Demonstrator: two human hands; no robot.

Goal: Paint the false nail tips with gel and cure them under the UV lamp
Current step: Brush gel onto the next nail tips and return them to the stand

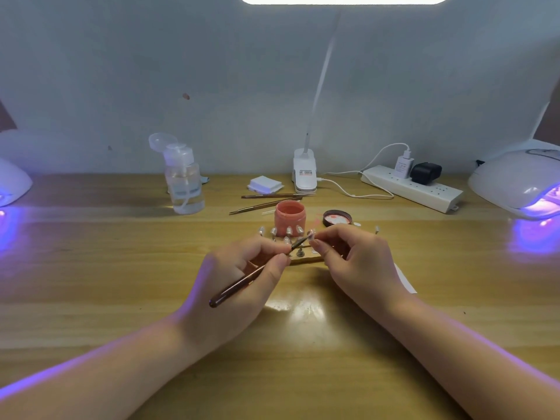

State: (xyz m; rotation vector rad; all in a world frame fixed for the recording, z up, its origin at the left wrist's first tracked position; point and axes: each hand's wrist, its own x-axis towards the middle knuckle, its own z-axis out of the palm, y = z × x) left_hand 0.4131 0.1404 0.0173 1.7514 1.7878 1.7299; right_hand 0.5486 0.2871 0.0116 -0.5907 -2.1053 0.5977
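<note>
My left hand (239, 274) grips a thin brown nail brush (242, 281), its tip touching a clear false nail tip (310, 234). My right hand (354, 262) pinches that tip on its small stand between thumb and fingers. Just behind my hands, several more clear nail tips (288, 231) stand on pegs. An open pink gel jar (289, 218) sits behind them, its lid (338, 217) lying upturned to the right. One lit white UV lamp (515, 183) glows purple at the far right; another UV lamp (12, 183) glows at the far left.
A clear pump bottle (183, 180) with its cap flipped open stands back left. Two spare brushes (266, 201), a stack of white pads (265, 184), a clip desk lamp (304, 174) and a white power strip (415, 186) with cables lie along the back. A white paper (404, 280) lies beside my right wrist.
</note>
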